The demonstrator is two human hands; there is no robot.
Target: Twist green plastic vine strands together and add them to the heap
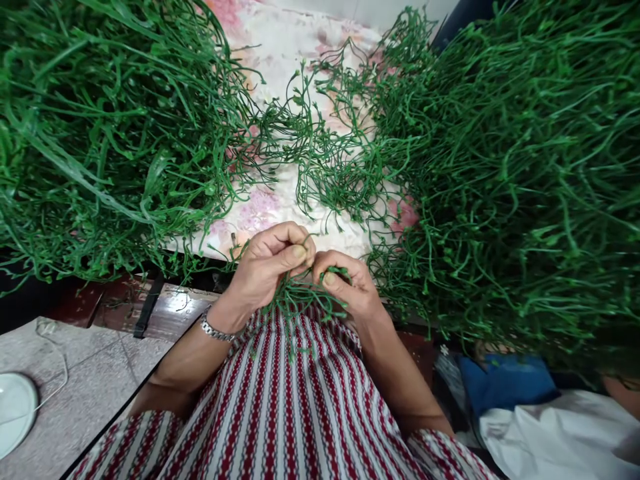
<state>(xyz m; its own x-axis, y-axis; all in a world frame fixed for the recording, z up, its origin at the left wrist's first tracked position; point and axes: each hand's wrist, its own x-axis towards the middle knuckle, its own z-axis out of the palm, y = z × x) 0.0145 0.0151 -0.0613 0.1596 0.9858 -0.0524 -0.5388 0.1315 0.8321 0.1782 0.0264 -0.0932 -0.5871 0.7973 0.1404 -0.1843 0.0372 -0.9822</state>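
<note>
My left hand [275,263], with a metal watch at the wrist, is closed in a pinch on thin green stems. Right beside it, my right hand [347,280] has its fingers curled around more of the same green stems [300,300], which hang down between the hands over the striped clothing. A large heap of green strands [100,133] lies on the left, and another big heap [520,180] on the right. Looser strands [335,167] are spread between them on the flowered cloth [285,40].
At the lower left are a white round object [15,413] and a thin cord on the grey floor [90,380]. Blue cloth [505,383] and white cloth [560,433] lie at the lower right. A dark strap [149,308] hangs below the left heap.
</note>
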